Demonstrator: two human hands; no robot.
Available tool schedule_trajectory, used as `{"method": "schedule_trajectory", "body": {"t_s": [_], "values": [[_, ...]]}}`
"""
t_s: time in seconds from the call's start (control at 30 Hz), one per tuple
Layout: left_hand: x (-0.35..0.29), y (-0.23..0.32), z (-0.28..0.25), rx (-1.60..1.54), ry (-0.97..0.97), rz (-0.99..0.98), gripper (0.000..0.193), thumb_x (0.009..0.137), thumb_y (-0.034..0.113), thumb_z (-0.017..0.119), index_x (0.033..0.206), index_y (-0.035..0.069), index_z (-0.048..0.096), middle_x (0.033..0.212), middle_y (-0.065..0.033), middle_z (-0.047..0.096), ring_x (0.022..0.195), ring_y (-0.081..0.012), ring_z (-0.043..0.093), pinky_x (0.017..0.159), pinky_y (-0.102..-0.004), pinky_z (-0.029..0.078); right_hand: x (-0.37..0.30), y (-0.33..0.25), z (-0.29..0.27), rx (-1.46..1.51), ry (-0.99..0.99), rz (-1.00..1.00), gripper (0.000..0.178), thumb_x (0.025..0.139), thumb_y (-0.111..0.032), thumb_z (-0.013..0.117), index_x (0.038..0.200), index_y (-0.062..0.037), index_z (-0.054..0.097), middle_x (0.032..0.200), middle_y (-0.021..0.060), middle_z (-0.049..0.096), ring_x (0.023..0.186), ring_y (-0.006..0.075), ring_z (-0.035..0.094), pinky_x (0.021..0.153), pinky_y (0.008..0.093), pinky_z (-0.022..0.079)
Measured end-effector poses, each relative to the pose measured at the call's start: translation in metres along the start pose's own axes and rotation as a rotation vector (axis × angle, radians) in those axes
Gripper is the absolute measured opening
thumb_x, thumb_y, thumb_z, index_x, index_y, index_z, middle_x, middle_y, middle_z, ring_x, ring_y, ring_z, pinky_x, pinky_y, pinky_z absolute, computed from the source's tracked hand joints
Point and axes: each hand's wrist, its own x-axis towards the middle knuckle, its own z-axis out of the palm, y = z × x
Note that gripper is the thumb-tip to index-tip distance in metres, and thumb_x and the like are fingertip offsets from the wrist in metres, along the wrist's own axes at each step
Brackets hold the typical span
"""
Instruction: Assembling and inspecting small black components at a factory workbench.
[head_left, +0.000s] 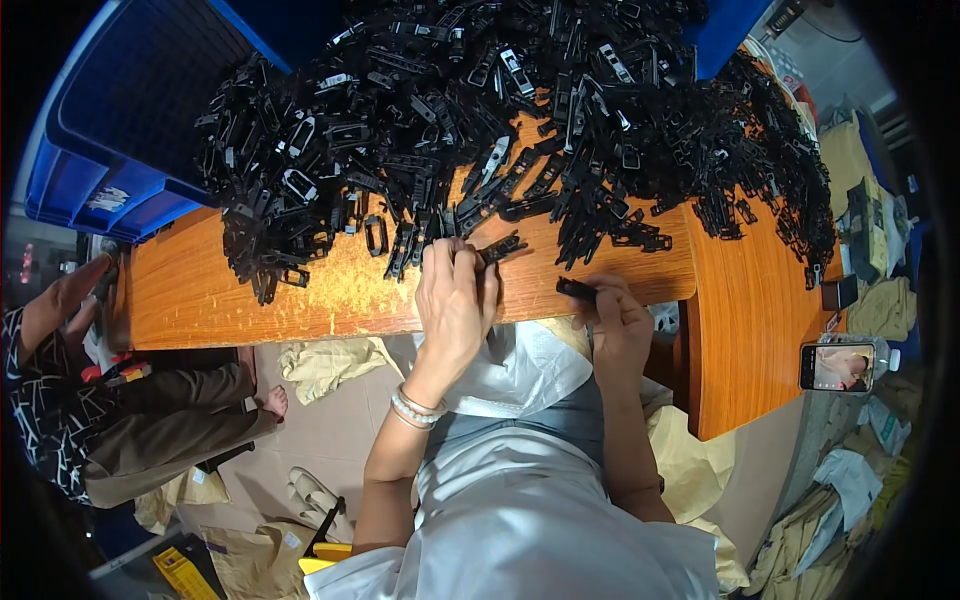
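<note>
A large heap of small black plastic parts [400, 120], narrow and frame-like, covers the far side of the wooden table [380, 310]. My left hand [452, 300] is at the heap's near edge, fingers bent down and together. A slim black part [503, 247] sticks out to the right from beside its thumb and fingers; the fingertips are partly hidden. My right hand [622, 322] is just off the table's front edge, pinching a short dark plastic piece [576, 290] between thumb and fingers.
Blue plastic crates [120, 190] stand at the left. A side table [750, 330] adjoins at the right, with a phone [838, 367] mounted at its edge. Another person [60, 400] sits at the left. Sacks [690, 450] lie on the floor, and a white bag [525, 375] is over my lap.
</note>
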Motion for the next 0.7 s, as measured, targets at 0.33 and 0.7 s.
{"method": "schedule_trajectory", "body": {"t_s": [0.33, 0.7], "values": [[-0.002, -0.001, -0.008, -1.056, -0.008, -0.649, 0.009, 0.081, 0.005, 0.06, 0.079, -0.001, 0.053, 0.072, -0.0032, 0.058, 0.056, -0.0071, 0.054, 0.053, -0.0179, 0.042, 0.009, 0.003, 0.023, -0.262, -0.192, -0.307, 0.011, 0.081, 0.007, 0.048, 0.087, 0.0107, 0.057, 0.099, 0.0117, 0.05, 0.067, 0.014, 0.057, 0.061, 0.022, 0.047], [0.001, -0.002, -0.014, -1.249, -0.194, -0.794, 0.019, 0.08, 0.012, 0.063, 0.078, -0.007, 0.063, 0.075, -0.0095, 0.06, 0.057, -0.0142, 0.06, 0.057, -0.0223, 0.047, 0.003, 0.004, 0.032, -0.184, -0.11, -0.149, 0.008, 0.082, 0.005, 0.051, 0.076, 0.008, 0.054, 0.072, 0.0069, 0.051, 0.053, 0.0098, 0.052, 0.049, 0.0211, 0.042]]}}
